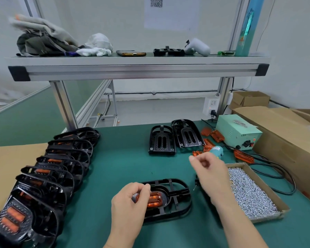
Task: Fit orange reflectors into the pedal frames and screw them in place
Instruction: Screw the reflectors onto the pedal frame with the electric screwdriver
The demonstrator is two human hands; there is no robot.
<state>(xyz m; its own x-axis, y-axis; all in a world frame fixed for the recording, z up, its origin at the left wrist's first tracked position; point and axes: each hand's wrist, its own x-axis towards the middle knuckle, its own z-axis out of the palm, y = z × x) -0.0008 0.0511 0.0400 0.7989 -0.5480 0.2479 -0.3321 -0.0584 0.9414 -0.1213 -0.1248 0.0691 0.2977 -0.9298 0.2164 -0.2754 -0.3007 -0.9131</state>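
Lower centre: left hand [129,203] curled over the orange reflector [155,199], pressing it into the pedal frame [179,194] lying flat on the green mat [125,158]. Right of centre: right hand [209,172] raised, fingertips pinched together; cannot tell what it grips. Screws [249,194] in a cardboard tray just beside it. Left edge: overlapping row of fitted pedals [48,176]. Farther back, centre: two empty frames [162,140], with loose reflectors [217,136] to their right.

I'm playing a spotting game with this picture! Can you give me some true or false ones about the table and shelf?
1. The left hand holds an orange reflector in a pedal frame. True.
2. The box of screws sits left of that frame. False: it sits to its right.
3. Two empty frames lie farther back on the table. True.
4. The shelf holds nothing. False: a phone and cloths lie there.
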